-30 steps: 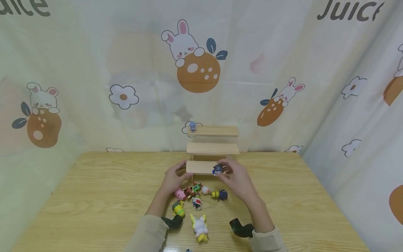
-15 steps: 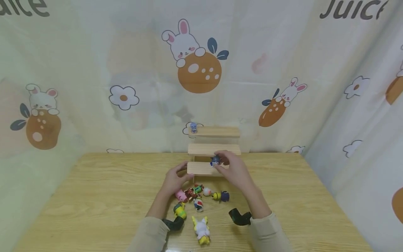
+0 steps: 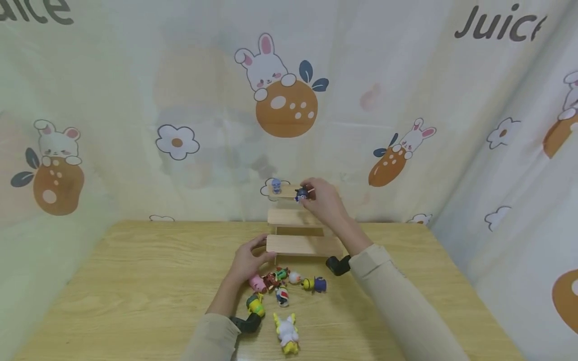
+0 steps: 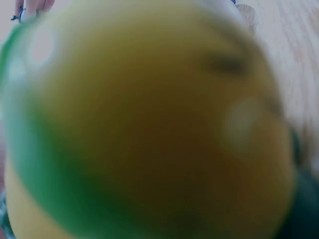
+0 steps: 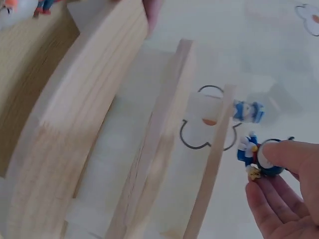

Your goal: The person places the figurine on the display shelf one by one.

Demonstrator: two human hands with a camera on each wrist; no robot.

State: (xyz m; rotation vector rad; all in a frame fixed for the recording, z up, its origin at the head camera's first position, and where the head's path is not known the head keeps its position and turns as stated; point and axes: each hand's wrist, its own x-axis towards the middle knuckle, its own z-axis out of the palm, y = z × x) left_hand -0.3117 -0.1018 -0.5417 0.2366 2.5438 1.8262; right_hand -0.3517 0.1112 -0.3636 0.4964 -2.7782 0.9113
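- Printed rabbit-and-carrot cloth (image 3: 280, 85) walls in your wooden table (image 3: 135, 281), with loose toys (image 3: 280, 286) heaped at centre.
- Your left hand (image 3: 248, 260) rests its straight fingers against the stepped shelf (image 3: 300, 245), bracing the bottom step.
- Your right hand (image 3: 322, 200) pinches the dark blue figurine (image 3: 301, 194) at the top step, just beside the pale blue figure (image 3: 276, 186); a careless nudge could topple either.
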